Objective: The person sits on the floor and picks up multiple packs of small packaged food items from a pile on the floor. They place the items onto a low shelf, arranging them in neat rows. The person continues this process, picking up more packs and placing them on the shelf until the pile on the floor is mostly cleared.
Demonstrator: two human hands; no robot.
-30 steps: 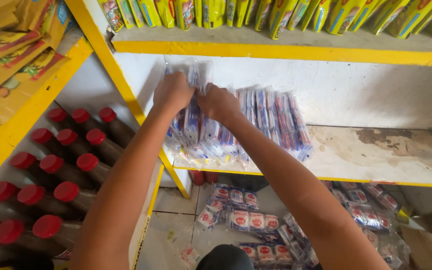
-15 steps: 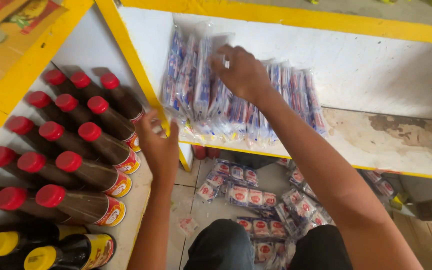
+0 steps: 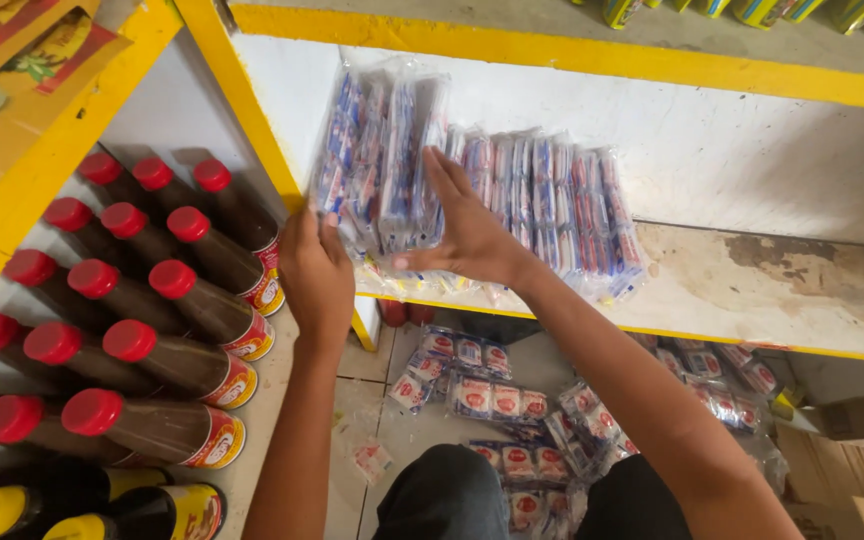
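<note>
A row of clear plastic packets with blue and red print (image 3: pixel 532 200) stands upright on a white shelf with a yellow front edge (image 3: pixel 752 300). My right hand (image 3: pixel 467 235) lies flat against the leftmost packets, fingers spread, pressing on their faces. My left hand (image 3: pixel 317 275) is at the lower left end of the row, its fingertips touching the outermost packet (image 3: pixel 337 150) beside the yellow upright (image 3: pixel 242 110).
Dark sauce bottles with red caps (image 3: pixel 152 300) lie stacked on the left shelf, two yellow-capped ones (image 3: pixel 72 515) below. More packets (image 3: pixel 492 400) lie scattered on the tiled floor. A cardboard box (image 3: pixel 852 450) sits at the lower right. My knees (image 3: pixel 452 495) show at the bottom.
My left hand has risen from beside the bottles back to the left end of the packet row. My right hand has slid down from the tops of the packets to their faces.
</note>
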